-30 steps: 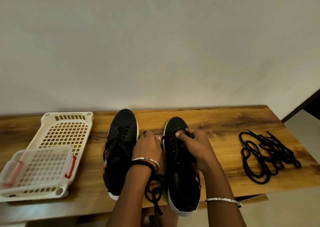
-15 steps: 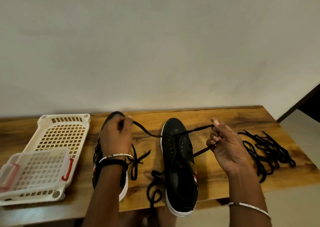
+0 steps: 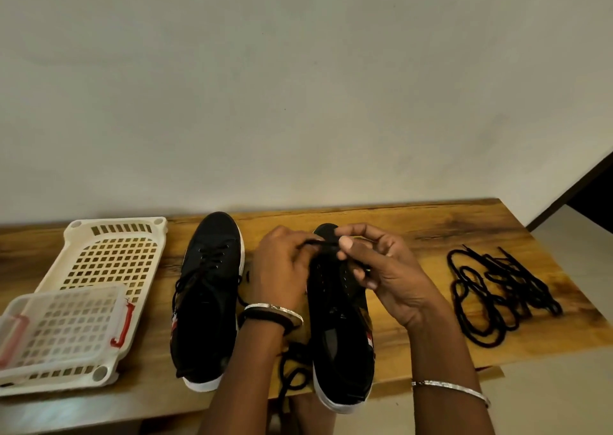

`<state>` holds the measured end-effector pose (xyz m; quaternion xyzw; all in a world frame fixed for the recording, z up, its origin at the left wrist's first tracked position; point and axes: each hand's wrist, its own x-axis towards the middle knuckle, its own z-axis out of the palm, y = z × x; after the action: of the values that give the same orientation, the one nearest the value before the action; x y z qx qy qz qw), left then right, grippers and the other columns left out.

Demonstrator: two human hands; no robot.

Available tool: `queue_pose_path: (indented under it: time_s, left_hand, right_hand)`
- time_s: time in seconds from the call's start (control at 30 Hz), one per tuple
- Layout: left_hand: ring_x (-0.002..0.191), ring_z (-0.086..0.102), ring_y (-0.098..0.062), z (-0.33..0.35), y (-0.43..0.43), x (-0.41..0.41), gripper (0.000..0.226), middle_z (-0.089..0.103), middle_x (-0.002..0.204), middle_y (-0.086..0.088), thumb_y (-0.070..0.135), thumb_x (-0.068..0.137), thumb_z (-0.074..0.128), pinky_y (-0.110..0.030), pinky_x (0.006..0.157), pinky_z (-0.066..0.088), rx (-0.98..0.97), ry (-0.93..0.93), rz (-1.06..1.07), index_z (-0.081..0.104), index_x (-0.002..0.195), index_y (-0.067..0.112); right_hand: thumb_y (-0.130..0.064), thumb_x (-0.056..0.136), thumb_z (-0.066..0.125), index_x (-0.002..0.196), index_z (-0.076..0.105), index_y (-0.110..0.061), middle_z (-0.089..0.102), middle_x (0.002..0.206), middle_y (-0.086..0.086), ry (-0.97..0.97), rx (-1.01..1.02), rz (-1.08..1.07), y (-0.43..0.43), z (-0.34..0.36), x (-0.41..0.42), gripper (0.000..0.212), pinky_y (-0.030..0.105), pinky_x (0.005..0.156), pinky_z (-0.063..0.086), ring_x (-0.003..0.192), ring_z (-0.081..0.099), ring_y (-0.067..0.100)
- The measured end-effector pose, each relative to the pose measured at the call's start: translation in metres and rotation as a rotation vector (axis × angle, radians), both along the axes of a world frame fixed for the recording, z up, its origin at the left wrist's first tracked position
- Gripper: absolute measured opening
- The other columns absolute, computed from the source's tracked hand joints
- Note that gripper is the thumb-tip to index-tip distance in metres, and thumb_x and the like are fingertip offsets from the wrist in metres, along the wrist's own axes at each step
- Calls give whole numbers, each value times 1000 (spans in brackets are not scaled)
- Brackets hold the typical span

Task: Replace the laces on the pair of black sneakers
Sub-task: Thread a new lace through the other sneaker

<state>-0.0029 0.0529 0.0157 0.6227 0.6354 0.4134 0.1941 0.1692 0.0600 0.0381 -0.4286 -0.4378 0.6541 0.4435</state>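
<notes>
The left hand [image 3: 282,268] and right hand [image 3: 388,278] meet, each pinching the same black lace [image 3: 320,243]. Right beneath that grip sits the right sneaker [image 3: 341,341]. The left sneaker [image 3: 209,302] lies to its left, the loose laces [image 3: 497,295] well off to its right.

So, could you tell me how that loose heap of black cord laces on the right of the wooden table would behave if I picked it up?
Probably floppy: the heap of black cord laces lies in soft loops flat on the wooden table. Likely light, since it is only thin cord. The overlapping loops may snag, so several could lift together with ends trailing.
</notes>
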Motion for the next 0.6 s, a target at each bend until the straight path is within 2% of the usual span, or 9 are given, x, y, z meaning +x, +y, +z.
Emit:
queue_pose_path:
  time_s: [0.1, 0.2, 0.27, 0.37, 0.43, 0.5, 0.53, 0.6]
  left_hand:
    - [79, 63, -13, 0, 0, -12, 15, 71, 88, 1, 16, 89, 69, -28, 73, 51, -73, -142, 252, 79, 98, 23]
    - [66, 59, -12, -2, -2, -19, 13, 68, 72, 2, 18, 91, 67, -21, 58, 43, -189, -202, 374, 80, 95, 20]
    - [54, 56, -13, -4, 0, -21, 15, 63, 63, 0, 15, 93, 64, -25, 51, 46, -286, -398, 397, 79, 93, 17]
    - [36, 50, -10, -4, 2, -21, 18, 61, 57, -6, 3, 97, 54, -20, 35, 38, -419, -770, 406, 71, 93, 4]
    - [45, 60, -12, -3, 1, -20, 18, 66, 72, -7, -2, 96, 52, -22, 39, 46, -423, -741, 351, 66, 104, 5]
    - [68, 66, -14, -1, -1, -19, 39, 64, 99, 2, -5, 90, 56, -30, 61, 58, -336, -384, 283, 61, 119, 21]
    - [76, 63, -9, 2, -3, -18, 49, 57, 110, 6, -5, 87, 59, -24, 69, 56, -263, -218, 243, 59, 123, 28]
    - [88, 56, -2, 10, -5, -12, 56, 48, 121, 12, 1, 84, 63, -10, 69, 46, -103, -109, 104, 57, 127, 37]
  right_hand:
    - [-16, 79, 73, 101, 70, -6, 64, 78, 6, 155, -43, -165, 0, -1, 20, 24, 14, 39, 29, 51, 43, 7]
    - [-13, 87, 62, 99, 68, -8, 66, 84, 3, 474, -34, -315, 1, -2, 40, 14, 12, 42, 35, 54, 46, 4]
    - [-15, 92, 56, 103, 69, -12, 69, 93, 0, 681, 11, -372, 2, -5, 51, 17, 12, 47, 40, 60, 50, 2]
    - [-19, 100, 51, 121, 67, -15, 71, 111, -2, 851, 84, -406, 1, -11, 63, 27, 11, 52, 42, 72, 56, 0]
    - [-17, 100, 51, 128, 64, -16, 70, 119, -2, 779, 92, -424, 2, -12, 64, 30, 11, 49, 40, 74, 57, 1]
    - [-14, 96, 54, 130, 63, -14, 70, 122, 0, 562, 73, -409, 3, -9, 54, 35, 11, 43, 36, 69, 56, 3]
    - [-13, 95, 57, 129, 64, -12, 71, 122, 2, 425, 59, -378, 4, -7, 46, 36, 12, 41, 33, 66, 54, 4]
    - [-11, 92, 63, 124, 69, -10, 74, 118, 8, 161, 34, -269, 3, -2, 28, 33, 13, 39, 29, 60, 51, 6]
